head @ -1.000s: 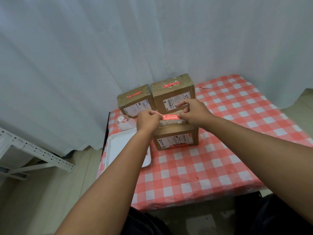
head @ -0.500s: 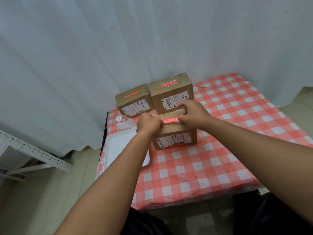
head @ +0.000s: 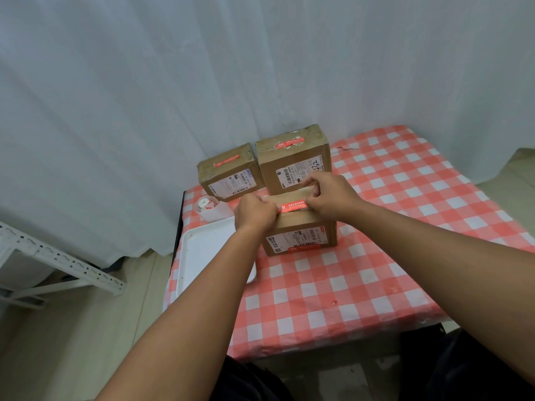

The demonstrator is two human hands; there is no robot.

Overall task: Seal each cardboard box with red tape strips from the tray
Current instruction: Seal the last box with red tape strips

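Both of our hands meet over the top of the nearest cardboard box (head: 301, 227), which stands on the red-and-white checked tablecloth (head: 376, 270). Our left hand (head: 254, 211) has its fingers curled in, pinching the left end of a red tape strip (head: 292, 206); our right hand (head: 327, 195) pinches the right end with curled fingers and thumb. The strip lies stretched between the two hands, level across the box's top flaps, with white print along it. Whether it is already stuck down or only held against the cardboard, we cannot tell.

On the front face of this box we see a white shipping label and another short red strip (head: 304, 248) along its lower edge.

Behind it stand two more boxes side by side, close to the white curtain (head: 260, 68). The back left box (head: 228, 175) carries a red strip on its top, and so does the taller back right box (head: 292, 160), which stands just behind our right hand; both have barcode labels facing us.

To the left of the near box lies the white tray (head: 202, 256), partly hidden by our left forearm. At its far end sits a small white roll of paper backing (head: 210, 208) with a bit of red on it. Off the table's left edge we see a white perforated metal frame (head: 58, 256) on the floor.
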